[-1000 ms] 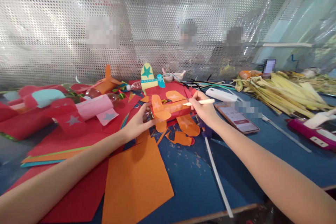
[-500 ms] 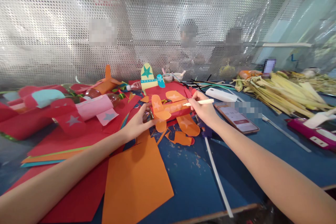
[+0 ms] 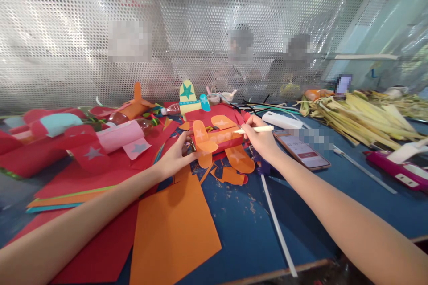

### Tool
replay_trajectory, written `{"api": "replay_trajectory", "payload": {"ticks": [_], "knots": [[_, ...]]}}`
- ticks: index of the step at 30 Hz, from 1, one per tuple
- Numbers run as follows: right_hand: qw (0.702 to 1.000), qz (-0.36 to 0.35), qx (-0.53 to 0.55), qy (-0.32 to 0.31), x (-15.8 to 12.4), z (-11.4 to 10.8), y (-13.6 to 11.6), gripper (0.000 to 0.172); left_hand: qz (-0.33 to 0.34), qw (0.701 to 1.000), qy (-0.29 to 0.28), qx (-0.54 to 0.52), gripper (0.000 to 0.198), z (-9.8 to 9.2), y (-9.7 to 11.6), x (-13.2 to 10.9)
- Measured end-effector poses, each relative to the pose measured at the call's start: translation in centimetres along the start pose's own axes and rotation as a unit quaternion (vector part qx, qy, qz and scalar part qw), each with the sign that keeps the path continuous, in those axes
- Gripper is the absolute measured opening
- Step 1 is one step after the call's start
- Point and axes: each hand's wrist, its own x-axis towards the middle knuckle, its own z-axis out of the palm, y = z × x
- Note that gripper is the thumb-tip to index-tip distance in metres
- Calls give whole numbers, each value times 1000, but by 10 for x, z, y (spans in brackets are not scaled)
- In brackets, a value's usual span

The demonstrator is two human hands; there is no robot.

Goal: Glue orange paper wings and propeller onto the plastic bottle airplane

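An orange and red paper-covered toy plane (image 3: 222, 136) with star-marked wings lies on its side-to-side length in front of me. My left hand (image 3: 178, 153) is closed around its left end, where the orange tail fins stand. My right hand (image 3: 261, 137) grips a cream-coloured pen (image 3: 263, 129), its tip pointing left at the plane's right part. Whether the tip touches the paper I cannot tell. Cut orange paper scraps (image 3: 230, 176) lie just below the plane. An orange sheet (image 3: 174, 231) is spread nearer to me.
Red sheets (image 3: 80, 187) and other paper planes, one pink (image 3: 117, 136), crowd the left. A glue gun (image 3: 264, 167), a phone (image 3: 304, 149), a magenta power strip (image 3: 397, 169) and dried husks (image 3: 361, 116) are at right. Behind stands perforated silvery sheeting (image 3: 200, 18), people beyond it.
The pen and my right hand have shifted very slightly to the right. My left hand and the plane stay in place.
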Motion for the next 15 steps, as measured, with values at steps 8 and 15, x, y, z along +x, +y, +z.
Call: {"api": "replay_trajectory", "payload": {"ticks": [8,15], "knots": [[1000,-2,7,-7,0,0,0,17,-4,1000,2,4,58,0,3,-1],[1000,3,6,0,1,0,2,16,-4,1000,-1,6,58,0,3,-1]]}}
